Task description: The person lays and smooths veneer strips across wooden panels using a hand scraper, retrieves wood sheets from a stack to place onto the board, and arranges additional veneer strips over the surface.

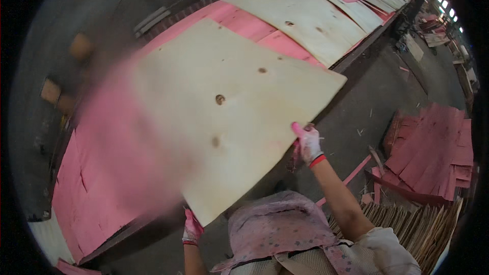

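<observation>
A pale wood veneer sheet (244,102) with several brown knots lies at a slant over a long, low pile of pink-coated sheets (91,193). My right hand (309,145), in a white glove stained pink with a red cuff, grips its right edge, thumb on top and fingers hidden beneath. At the sheet's near corner, my left hand (192,229) closes on the edge in a similar pink-stained glove; its fingers show only in part. A blurred pink patch smears the view left of the sheet.
Further along the pile lies another pale veneer sheet (305,15). To the right, a stack of pink sheets (430,158) rests near the floor. Thin boards standing on edge (407,229) are beside my right arm. Scraps litter the grey floor (367,97).
</observation>
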The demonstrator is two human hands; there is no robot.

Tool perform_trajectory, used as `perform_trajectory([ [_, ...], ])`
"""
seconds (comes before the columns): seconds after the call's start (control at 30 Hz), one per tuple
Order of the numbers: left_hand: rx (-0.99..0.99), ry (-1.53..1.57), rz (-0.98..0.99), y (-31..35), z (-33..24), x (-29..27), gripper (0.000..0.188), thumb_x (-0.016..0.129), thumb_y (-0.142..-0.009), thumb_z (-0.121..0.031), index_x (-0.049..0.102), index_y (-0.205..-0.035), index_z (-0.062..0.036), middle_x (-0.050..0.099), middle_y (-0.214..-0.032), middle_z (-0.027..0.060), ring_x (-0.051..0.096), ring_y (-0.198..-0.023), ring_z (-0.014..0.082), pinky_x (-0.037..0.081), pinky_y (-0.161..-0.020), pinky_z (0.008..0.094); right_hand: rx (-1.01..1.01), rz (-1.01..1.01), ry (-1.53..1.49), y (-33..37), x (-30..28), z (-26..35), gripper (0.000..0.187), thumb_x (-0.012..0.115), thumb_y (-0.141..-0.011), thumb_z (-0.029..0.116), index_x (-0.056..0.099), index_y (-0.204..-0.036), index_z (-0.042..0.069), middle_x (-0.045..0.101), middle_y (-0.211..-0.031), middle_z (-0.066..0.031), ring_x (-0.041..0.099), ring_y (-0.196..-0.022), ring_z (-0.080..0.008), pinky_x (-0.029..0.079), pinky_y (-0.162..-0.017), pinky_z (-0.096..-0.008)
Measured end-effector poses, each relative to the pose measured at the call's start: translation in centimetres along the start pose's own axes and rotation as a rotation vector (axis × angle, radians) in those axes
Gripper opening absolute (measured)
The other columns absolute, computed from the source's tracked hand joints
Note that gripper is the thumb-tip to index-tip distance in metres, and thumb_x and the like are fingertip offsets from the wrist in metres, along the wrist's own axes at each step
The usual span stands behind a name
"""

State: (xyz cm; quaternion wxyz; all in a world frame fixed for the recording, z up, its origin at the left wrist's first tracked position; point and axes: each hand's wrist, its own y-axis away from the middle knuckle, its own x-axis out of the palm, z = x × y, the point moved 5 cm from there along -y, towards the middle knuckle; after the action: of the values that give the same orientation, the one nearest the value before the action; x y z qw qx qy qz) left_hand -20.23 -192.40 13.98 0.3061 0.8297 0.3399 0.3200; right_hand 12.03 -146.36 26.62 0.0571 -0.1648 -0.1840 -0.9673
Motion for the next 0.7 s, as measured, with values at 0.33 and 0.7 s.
perform_trajectory([
  [0.33, 0.474, 0.243, -0.107, -6.3, -2.4, 2.9, 0.037, 0.059, -0.092, -0.024, 0.054, -0.119, 0.0009, 0.06, -0.097, 0.0076, 0.057, -0.085, 0.0205, 0.049, -0.084, 0.0306, -0.029, 0.075, -0.291, -0.1, 3.2, 9.6, 0.024, 0.073, -0.082, 0.015, 0.064, -0.1, 0.003, 0.066, -0.082, -0.006, 0.058, -0.051, -0.0162, 0.043, -0.033, -0.0292],
  [0.7, 0.506, -0.139, -0.418, -22.3, -18.1, 23.4, 0.021, 0.056, -0.094, -0.018, 0.055, -0.091, 0.002, 0.057, -0.083, 0.0047, 0.053, -0.074, 0.0171, 0.045, -0.064, 0.029, 0.099, -0.07, -0.436, -30.1, 0.5, 7.2, 0.039, 0.073, -0.082, 0.028, 0.052, -0.107, 0.008, 0.063, -0.089, -0.0133, 0.059, -0.051, -0.0323, 0.051, -0.04, -0.0468],
])
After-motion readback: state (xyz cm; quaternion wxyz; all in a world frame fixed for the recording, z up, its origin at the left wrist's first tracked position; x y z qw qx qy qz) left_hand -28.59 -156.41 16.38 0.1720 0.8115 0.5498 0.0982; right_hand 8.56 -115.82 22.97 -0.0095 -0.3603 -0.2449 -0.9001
